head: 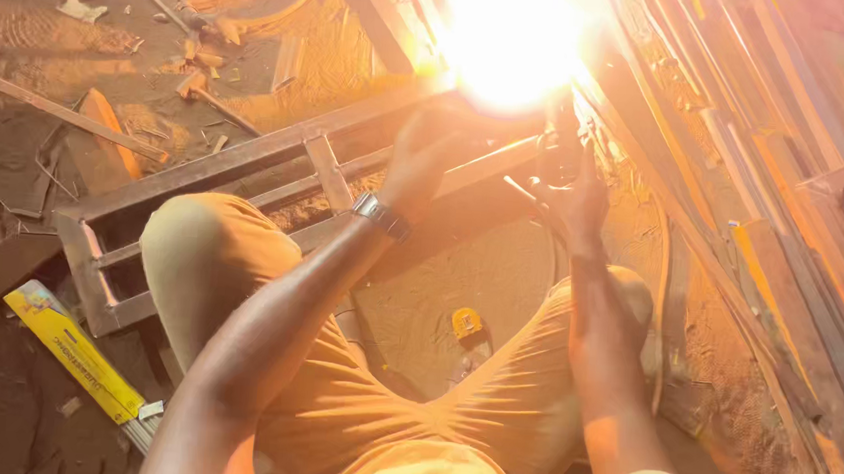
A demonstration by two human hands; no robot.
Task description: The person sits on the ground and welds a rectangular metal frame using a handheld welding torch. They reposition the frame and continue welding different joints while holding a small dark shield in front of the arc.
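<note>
Left hand [427, 152] rests flat on the metal frame [248, 158], fingers spread, not gripping. Right hand [568, 193] is clenched around a welding holder [561, 128] at the frame's far end, under a white glare [513, 39]. Yellow spirit level [72, 350] lies on the sandy ground beside the left knee.

A yellow spirit level [72, 350] lay on the sandy floor [458, 290] at the lower left, just beside the corner of the frame. A small yellow tape measure [467, 324] sat on the floor between the knees. Long steel bars [800, 146] were stacked in a slanting pile along the right side. Off-cuts and scraps of metal [200, 59] were scattered at the upper left, near a thin rod [51, 108] lying aslant and a crumpled bit of paper [83, 10].
</note>
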